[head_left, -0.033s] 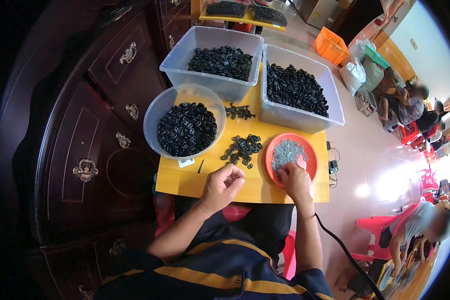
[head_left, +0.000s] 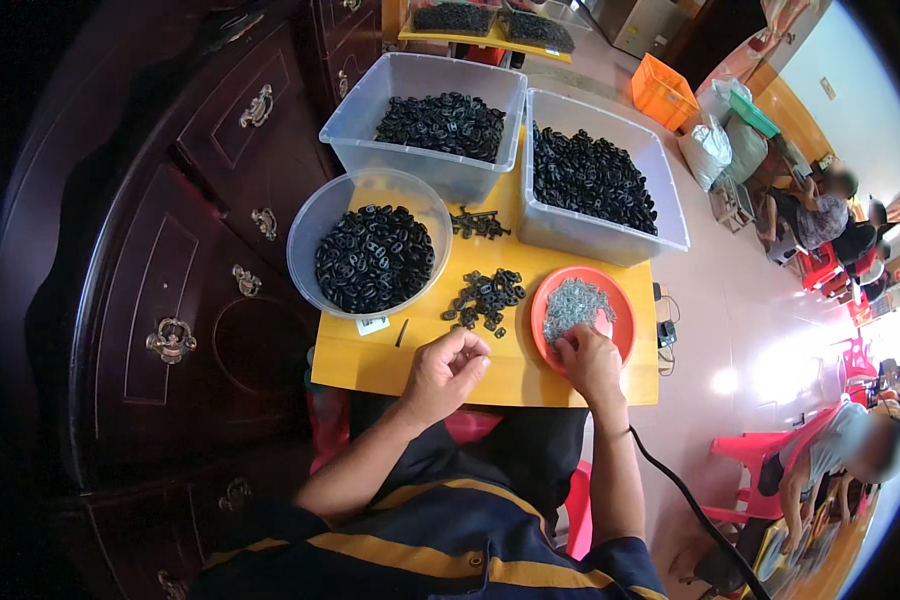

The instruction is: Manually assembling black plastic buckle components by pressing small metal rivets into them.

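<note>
My right hand reaches into a round red-orange plate that holds a heap of small silvery metal pieces. Its thumb and fingers are bent together at the near side of the heap; whatever is between the fingertips is too small to make out. Over the table's near part, my left hand is curled with thumb and fingers drawn together, and anything inside it is hidden. Just beyond that hand lies a loose pile of small black oval plastic pieces.
On the yellow table stand a round clear tub and two rectangular clear bins, left and right, all with black pieces. A thin dark tool lies by the tub. Dark cabinets rise at left; people sit at right.
</note>
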### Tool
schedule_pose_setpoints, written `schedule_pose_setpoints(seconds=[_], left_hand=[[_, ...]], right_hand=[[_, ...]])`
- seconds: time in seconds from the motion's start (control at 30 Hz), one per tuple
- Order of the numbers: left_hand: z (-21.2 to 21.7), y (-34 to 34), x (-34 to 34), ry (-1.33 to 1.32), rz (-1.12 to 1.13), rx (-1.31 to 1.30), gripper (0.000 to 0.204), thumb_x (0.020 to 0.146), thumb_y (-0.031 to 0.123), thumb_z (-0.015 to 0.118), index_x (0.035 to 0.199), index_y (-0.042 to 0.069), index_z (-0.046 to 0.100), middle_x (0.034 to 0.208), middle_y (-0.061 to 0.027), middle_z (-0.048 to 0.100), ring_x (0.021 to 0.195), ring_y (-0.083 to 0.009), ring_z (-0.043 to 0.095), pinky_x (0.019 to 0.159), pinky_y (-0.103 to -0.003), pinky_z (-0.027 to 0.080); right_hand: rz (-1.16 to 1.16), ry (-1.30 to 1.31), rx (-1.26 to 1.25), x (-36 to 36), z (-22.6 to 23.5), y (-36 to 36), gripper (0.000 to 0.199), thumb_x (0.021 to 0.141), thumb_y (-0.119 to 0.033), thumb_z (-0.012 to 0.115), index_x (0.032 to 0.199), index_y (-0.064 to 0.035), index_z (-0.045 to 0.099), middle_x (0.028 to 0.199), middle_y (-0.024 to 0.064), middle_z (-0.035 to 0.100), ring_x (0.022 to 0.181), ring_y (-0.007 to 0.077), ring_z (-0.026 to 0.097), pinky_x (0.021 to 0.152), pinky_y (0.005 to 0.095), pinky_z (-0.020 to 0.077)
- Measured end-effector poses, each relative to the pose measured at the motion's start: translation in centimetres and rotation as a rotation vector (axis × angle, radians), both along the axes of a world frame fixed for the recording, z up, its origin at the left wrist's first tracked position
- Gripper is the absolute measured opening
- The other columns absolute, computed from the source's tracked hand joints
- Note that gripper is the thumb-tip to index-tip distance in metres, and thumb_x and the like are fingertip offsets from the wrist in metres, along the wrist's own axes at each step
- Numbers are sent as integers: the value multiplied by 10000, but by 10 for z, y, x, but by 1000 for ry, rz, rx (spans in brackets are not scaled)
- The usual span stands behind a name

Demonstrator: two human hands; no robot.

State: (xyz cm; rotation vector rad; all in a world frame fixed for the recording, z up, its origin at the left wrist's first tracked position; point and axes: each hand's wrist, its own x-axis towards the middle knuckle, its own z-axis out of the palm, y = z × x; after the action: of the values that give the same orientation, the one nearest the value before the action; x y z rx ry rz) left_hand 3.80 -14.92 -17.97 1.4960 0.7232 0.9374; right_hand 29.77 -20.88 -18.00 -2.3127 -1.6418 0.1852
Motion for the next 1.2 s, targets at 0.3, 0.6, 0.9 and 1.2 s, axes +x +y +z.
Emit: schedule_pose_setpoints(seconds=[0.3,0.6,0.9,1.2], left_hand=[[-4,1,-1,2,-12,8,99,935,-1,665,1027,4,631,858,23,638,724,-21,575,650,-195,475],[-5,0,2,-63,53,-15,96,936,3,658,1028,4,631,839,15,634,695,-24,556,626,-204,459],[-11,-6,7,-83,4,-51,32,938,20,678,960,6,659,782,37,630,644,-13,536,593,-208,454],[-5,-26,13,-97,-120,-156,100,943,-9,679,1041,-1,695,875,42,656,735,-19,581,654,-201,486]], right_hand=[[-15,40,24,2,1,-5,203,921,-267,653,897,-69,688,923,186,710,840,394,697,756,496,560],[-12,71,103,1,4,-11,167,904,-216,686,889,-49,689,871,185,713,795,376,704,718,472,557],[-104,739,357,-35,16,-9,174,992,-177,625,876,-48,610,769,55,626,664,133,581,617,279,467],[-312,1955,465,-117,3,2,166,1019,-246,577,1030,-85,617,1072,70,672,993,211,631,899,358,512]])
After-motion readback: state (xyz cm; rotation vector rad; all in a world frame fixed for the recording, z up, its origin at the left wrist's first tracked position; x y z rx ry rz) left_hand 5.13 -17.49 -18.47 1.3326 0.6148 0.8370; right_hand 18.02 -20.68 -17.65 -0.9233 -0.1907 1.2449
